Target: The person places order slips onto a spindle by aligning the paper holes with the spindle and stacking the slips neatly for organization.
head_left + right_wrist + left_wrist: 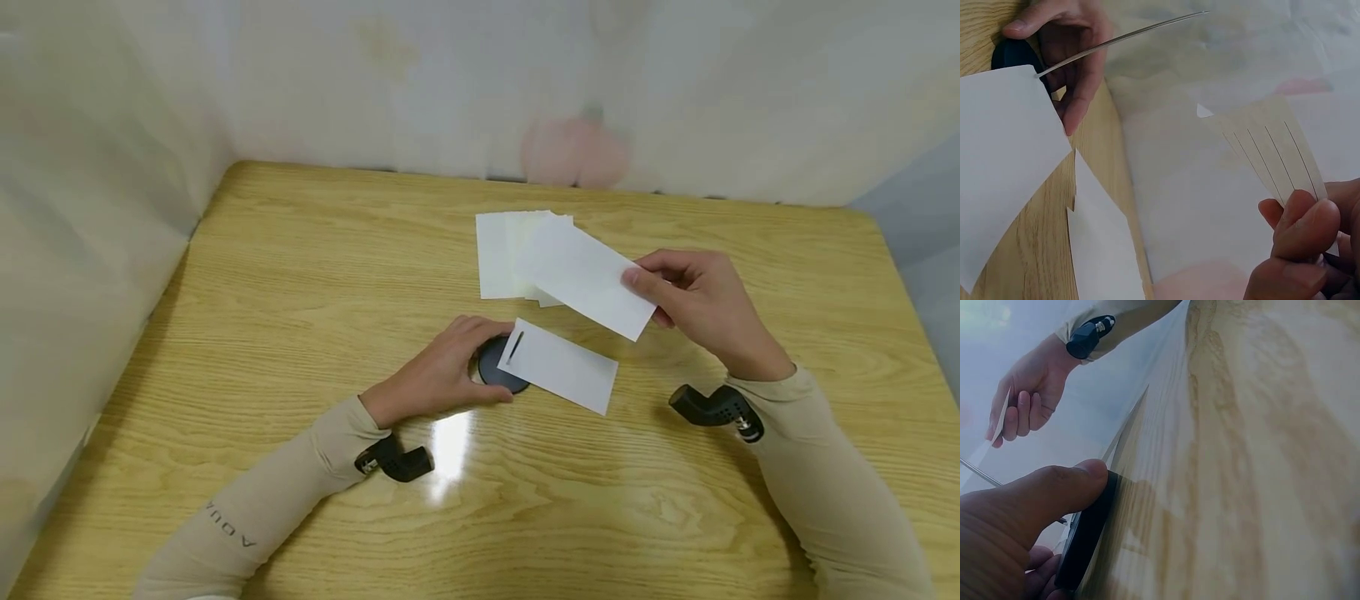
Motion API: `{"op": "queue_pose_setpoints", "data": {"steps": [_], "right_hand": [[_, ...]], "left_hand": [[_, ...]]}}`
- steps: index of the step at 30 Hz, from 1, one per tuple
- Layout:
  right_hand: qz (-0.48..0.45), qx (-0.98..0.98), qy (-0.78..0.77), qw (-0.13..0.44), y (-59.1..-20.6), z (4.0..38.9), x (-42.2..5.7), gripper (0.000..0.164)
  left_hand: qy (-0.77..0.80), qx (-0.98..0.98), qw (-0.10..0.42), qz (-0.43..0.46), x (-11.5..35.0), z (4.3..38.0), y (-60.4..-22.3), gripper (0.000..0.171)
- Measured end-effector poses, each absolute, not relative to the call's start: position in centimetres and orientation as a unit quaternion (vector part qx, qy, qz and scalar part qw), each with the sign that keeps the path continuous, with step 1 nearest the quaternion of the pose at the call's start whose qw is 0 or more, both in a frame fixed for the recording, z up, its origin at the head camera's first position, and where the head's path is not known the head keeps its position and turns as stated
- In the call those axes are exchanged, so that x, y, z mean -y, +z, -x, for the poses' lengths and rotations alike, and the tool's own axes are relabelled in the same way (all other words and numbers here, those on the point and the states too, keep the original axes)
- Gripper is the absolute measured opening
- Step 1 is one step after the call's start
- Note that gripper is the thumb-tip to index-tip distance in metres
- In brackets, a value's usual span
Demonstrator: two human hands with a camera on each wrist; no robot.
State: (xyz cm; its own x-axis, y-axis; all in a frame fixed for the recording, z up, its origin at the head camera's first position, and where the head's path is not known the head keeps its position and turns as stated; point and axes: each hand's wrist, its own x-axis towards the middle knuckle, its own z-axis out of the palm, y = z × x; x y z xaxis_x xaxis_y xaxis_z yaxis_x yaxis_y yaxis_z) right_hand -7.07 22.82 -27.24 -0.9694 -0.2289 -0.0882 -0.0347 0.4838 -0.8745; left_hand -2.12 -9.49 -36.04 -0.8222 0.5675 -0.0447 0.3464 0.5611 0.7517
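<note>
My left hand (442, 367) grips the dark round base (487, 367) of a paper spike, thumb on one side and fingers on the other. The thin metal spike (1122, 39) rises from that base. A white slip of paper (566, 371) lies over part of the base, pierced near one end by the spike. To the right, my right hand (705, 304) pinches the corner of another slip of paper (592, 275), raised above the table. Its underside carries ruled lines (1270, 153) in the right wrist view. The held slip partly covers a few loose paper slips (495, 254) behind it.
The wood-grain table (337, 275) extends around both hands. Pale, blurry sheeting (420, 92) hangs behind its far edge and along the left side. A black wrist camera (716, 408) sits on the right sleeve, another camera (397, 460) on the left.
</note>
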Motion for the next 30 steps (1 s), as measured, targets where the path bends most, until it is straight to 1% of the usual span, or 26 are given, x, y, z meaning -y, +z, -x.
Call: {"op": "queue_pose_setpoints", "data": {"steps": [9,14,16,18,22,24,26,30], "right_hand": [[0.061,-0.864,-0.489,0.103,-27.0,6.6,-23.0,0.026],[0.072,-0.862,-0.492,0.099,-26.3,6.5,-22.8,0.023],[0.077,-0.86,-0.496,0.093,-25.9,6.3,-22.8,0.022],[0.08,-0.859,-0.498,0.087,-25.6,6.1,-22.9,0.022],[0.084,-0.855,-0.505,0.079,-25.0,5.8,-22.8,0.021],[0.087,-0.855,-0.506,0.076,-24.8,5.7,-22.8,0.021],[0.088,-0.854,-0.507,0.075,-24.6,5.6,-22.7,0.021],[0.091,-0.854,-0.507,0.07,-24.3,5.3,-22.6,0.02]], "left_hand": [[0.389,-0.868,0.145,-0.272,9.7,2.2,-36.3,0.085],[0.421,-0.851,0.172,-0.264,10.6,2.7,-35.8,0.082],[0.432,-0.846,0.178,-0.258,11.0,3.1,-35.4,0.076],[0.449,-0.84,0.175,-0.249,11.3,3.4,-34.8,0.066],[0.502,-0.828,0.139,-0.207,11.8,3.8,-33.2,0.042],[0.534,-0.817,0.119,-0.181,12.0,3.9,-32.3,0.033],[0.563,-0.804,0.104,-0.161,12.0,4.0,-31.3,0.027],[0.607,-0.777,0.088,-0.146,11.8,4.1,-29.7,0.022]]}}
